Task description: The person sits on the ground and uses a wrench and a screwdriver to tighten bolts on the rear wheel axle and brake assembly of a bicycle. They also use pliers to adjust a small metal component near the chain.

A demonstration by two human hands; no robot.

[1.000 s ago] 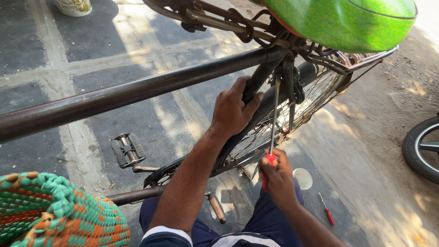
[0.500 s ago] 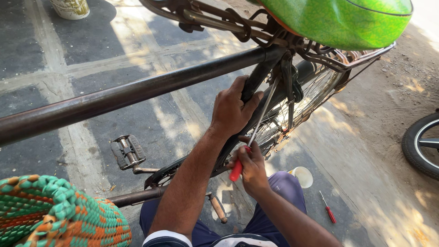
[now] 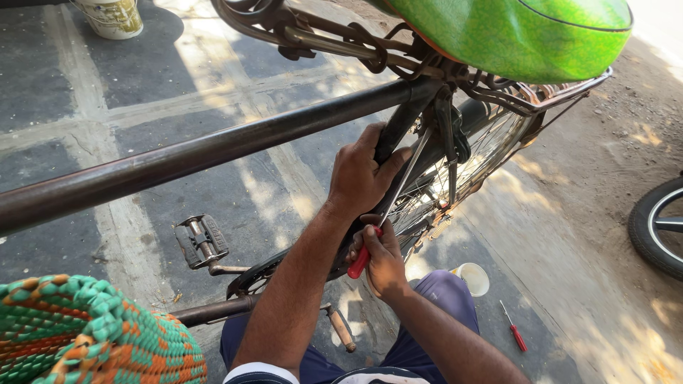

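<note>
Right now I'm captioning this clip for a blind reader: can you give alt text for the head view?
A person's right hand holds a red-handled screwdriver angled up toward a bicycle's seat tube, which the left hand grips below a green saddle. A second small screwdriver and a white cup lie on the ground nearby.

Bright daylight, dappled: sun patches spread over the pavement (image 3: pixel 178 107) and the dirt at 3 o'clock, with soft leaf shade between. The green saddle (image 3: pixel 512 35) shines with mild glare. The sky corner at 1 o'clock is blown white. Focus is sharp throughout; the frame tube (image 3: pixel 178 160) bows slightly from wide-lens distortion.
</note>
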